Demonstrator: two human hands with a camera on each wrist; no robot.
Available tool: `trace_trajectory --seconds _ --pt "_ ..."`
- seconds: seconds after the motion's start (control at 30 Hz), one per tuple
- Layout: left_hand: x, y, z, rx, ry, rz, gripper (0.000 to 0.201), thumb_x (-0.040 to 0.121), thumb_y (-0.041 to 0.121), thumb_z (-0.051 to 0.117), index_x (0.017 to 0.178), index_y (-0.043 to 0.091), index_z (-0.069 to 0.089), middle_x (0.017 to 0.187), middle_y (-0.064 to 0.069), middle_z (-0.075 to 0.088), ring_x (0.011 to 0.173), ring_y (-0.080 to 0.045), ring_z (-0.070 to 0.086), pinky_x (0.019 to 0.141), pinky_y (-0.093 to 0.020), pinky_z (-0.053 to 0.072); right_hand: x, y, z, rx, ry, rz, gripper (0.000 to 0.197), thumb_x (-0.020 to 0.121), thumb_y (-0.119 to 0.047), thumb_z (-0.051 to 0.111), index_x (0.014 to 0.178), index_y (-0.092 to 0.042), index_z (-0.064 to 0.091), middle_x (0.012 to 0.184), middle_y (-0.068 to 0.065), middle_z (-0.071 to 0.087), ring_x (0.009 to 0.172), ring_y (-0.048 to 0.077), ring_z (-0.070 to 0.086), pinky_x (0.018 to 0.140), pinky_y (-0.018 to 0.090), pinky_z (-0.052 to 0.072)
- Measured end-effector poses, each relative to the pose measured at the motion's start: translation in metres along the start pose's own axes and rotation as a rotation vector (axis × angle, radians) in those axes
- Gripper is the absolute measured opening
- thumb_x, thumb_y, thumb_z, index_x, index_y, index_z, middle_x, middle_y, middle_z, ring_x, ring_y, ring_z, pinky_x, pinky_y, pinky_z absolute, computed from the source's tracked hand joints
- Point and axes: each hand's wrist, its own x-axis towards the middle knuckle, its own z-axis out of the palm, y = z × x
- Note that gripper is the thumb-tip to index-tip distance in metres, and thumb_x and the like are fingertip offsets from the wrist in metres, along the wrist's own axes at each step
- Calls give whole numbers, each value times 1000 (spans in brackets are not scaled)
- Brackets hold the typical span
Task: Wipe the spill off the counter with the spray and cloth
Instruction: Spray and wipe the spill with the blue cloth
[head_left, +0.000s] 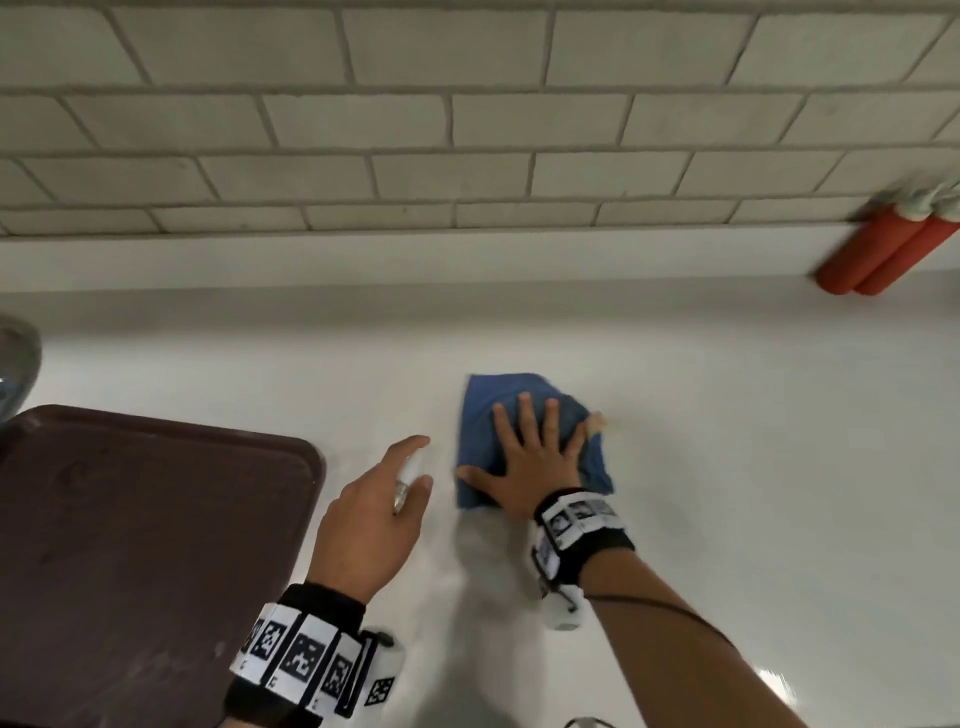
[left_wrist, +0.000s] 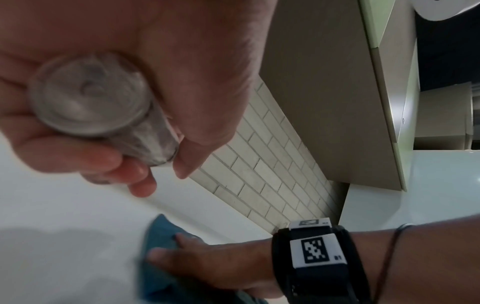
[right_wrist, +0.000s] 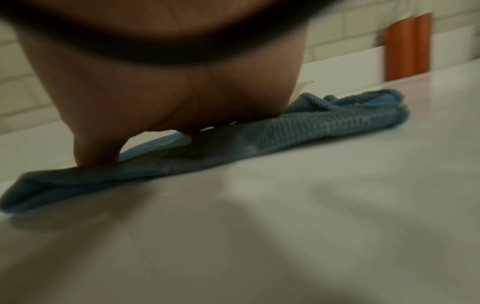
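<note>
- Right hand (head_left: 530, 457) flat on the blue cloth (head_left: 498, 400), fingers spread, pressing it to the white counter (head_left: 727, 415) — wiping looks under way.
- Left hand (head_left: 371, 514) just left of the cloth, fingers curled round a small clear spray bottle (left_wrist: 103, 115), held above the counter.
- Pale smear of spill (head_left: 597, 422) shows at the cloth's right edge — not yet cleared, I judge.
- Left to do: sweep over that smear, then check the surface.
- Brown tray (head_left: 130, 545) sits near left.

It looks like a kitchen: a white counter (head_left: 675, 415) under a tiled backsplash (head_left: 467, 130), wall cabinets (left_wrist: 337, 82) above, and a brown serving tray (head_left: 130, 545).
</note>
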Motion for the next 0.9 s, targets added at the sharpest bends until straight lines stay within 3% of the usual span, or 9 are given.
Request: trace_trajectory --seconds 0.07,0.17,0.27,0.43,0.5,0.57,0.67,0.77,0.9 --pt "3 5 1 11 -20 6 42 99 40 51 140 47 43 105 3 68 105 -24 65 84 -37 51 -20 -25 13 -73 10 -123 101 73 -90 17 152 -34 -10 161 5 -20 144 40 -23 100 72 -23" --pt "8 14 3 28 -50 32 42 101 39 48 141 48 42 121 4 69 109 -22 64 87 -36 51 -63 -28 34 -63 38 -276 95 78 -85 27 153 -36 -4 162 2 -16 145 36 -21 106 71 -13" --pt "17 34 8 18 -42 85 42 101 37 49 143 44 43 122 2 69 107 -22 63 86 -34 48 -112 -1 52 -29 84 -370 89 79 -83 33 153 -34 19 163 2 10 148 38 6 108 65 -1" --pt "43 113 52 73 -119 308 41 103 37 46 143 41 43 121 2 71 106 -21 66 88 -33 49 -164 42 74 -49 -7 -483 83 82 -84 25 153 -41 14 162 -2 18 147 30 13 107 65 10" --pt "52 150 81 108 -164 404 40 103 37 45 143 41 43 113 0 72 104 -22 66 86 -34 50 -173 55 74 -93 -48 -448 78 82 -83 25 150 -45 20 158 -5 29 145 27 27 107 66 29" --pt "59 183 109 130 -186 459 37 102 36 44 140 40 45 103 -2 72 98 -26 66 86 -38 52 -182 68 71 -108 -45 -401 72 83 -78 27 147 -47 23 155 -8 34 141 24 35 104 64 36" --pt "65 223 144 188 -191 488 29 102 34 43 131 33 48 91 -4 69 86 -34 65 80 -41 53 -200 98 73 -122 3 -322 67 85 -72 28 148 -48 21 156 -9 32 143 25 33 106 63 34" --pt "71 236 165 242 -189 486 25 101 32 42 124 29 48 86 -5 68 82 -37 63 76 -40 51 -220 132 82 -114 84 -257 67 88 -74 29 149 -45 24 160 -6 24 146 29 17 106 63 11" --pt "72 249 185 259 -207 477 28 101 34 41 129 32 46 83 -4 65 81 -36 63 80 -43 53 -251 184 85 -18 138 -127 69 88 -77 31 148 -44 29 158 -5 30 144 26 24 102 61 19"
